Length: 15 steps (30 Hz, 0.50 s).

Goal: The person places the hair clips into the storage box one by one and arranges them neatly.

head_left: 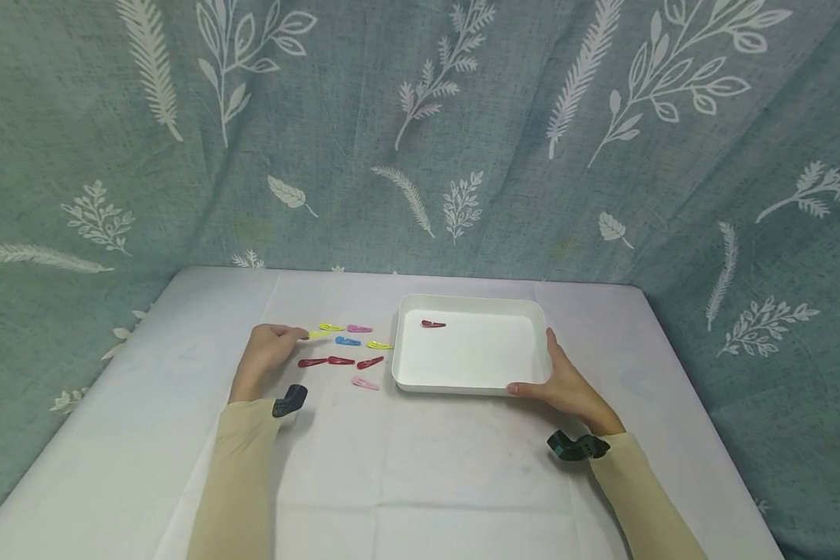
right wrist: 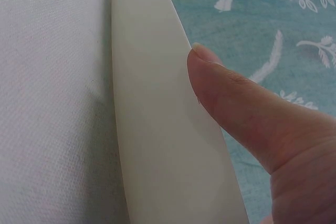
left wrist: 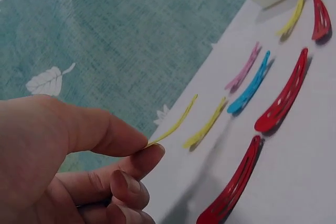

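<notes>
Between thumb and forefinger, my left hand (head_left: pixel 264 354) pinches a yellow snap hair clip (left wrist: pixel 179 123) by one end, its other end pointing away. Right beside it lie another yellow clip (head_left: pixel 331 327), a pink clip (head_left: pixel 359 328) and a blue clip (head_left: pixel 348 341). My right hand (head_left: pixel 575 390) grips the near right corner of a white tray (head_left: pixel 472 362), the thumb (right wrist: pixel 220 85) over its front rim and the fingers along its right side. Inside the tray, toward the back left, rests a dark red clip (head_left: pixel 432 323).
Several red clips (head_left: pixel 341 360) form a row nearer me, with a pale pink clip (head_left: pixel 365 383) in front. One yellow clip (head_left: pixel 379 344) lies close to the tray's left wall. A white cloth (head_left: pixel 420 467) covers the table; a patterned green curtain (head_left: pixel 350 194) hangs behind.
</notes>
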### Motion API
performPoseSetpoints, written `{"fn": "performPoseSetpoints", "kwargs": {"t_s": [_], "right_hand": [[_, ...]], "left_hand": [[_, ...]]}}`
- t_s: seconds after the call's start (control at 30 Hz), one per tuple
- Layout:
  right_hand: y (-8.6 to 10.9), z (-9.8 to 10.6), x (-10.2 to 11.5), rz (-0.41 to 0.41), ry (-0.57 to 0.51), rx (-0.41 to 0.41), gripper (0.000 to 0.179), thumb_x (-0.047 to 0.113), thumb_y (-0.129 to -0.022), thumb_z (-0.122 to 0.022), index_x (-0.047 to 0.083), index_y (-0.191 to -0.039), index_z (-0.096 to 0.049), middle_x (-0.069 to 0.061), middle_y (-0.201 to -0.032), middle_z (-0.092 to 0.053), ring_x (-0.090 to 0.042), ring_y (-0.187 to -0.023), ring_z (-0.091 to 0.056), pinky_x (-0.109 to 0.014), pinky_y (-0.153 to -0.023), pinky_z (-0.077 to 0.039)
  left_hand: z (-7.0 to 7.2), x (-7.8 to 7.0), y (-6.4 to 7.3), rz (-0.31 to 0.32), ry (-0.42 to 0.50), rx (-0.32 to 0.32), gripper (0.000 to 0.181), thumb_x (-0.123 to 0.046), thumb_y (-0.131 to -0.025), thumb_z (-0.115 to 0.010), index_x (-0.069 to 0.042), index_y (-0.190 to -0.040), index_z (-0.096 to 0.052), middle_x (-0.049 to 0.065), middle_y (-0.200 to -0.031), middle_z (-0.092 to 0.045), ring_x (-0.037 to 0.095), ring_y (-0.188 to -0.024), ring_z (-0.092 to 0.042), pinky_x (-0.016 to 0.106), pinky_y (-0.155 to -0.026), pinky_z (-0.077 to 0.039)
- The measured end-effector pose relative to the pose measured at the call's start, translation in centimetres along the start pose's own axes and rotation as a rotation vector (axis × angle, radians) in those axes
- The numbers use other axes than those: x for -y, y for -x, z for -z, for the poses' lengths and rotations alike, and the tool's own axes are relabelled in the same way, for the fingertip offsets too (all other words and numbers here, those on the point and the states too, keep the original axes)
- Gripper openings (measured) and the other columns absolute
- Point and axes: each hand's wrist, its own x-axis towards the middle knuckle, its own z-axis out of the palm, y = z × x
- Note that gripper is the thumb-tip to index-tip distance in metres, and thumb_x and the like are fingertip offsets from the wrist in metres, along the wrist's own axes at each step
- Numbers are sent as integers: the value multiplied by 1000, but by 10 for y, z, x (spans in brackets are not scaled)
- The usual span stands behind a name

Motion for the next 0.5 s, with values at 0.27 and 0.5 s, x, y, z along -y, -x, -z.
{"fn": "performPoseSetpoints", "kwargs": {"t_s": [0.27,0.5], "right_hand": [[0,2,2,-5,3,4,145,51,-76,-88,10,-163,20,-23,-174,4,-46,-161,-5,-66,-125,-16],[0,2,0,-12,6,9,145,53,-76,-88,10,-163,20,-23,-174,5,-45,-161,-4,-65,-126,-16]], "left_hand": [[0,-9,4,-32,79,59,55,-36,-99,-58,3,-138,-62,22,-154,-52,39,-147,-42,56,-123,-31],[-4,-13,5,9,120,73,58,-40,-98,-62,-2,-142,-60,19,-156,-50,38,-148,-41,57,-123,-29]]}}
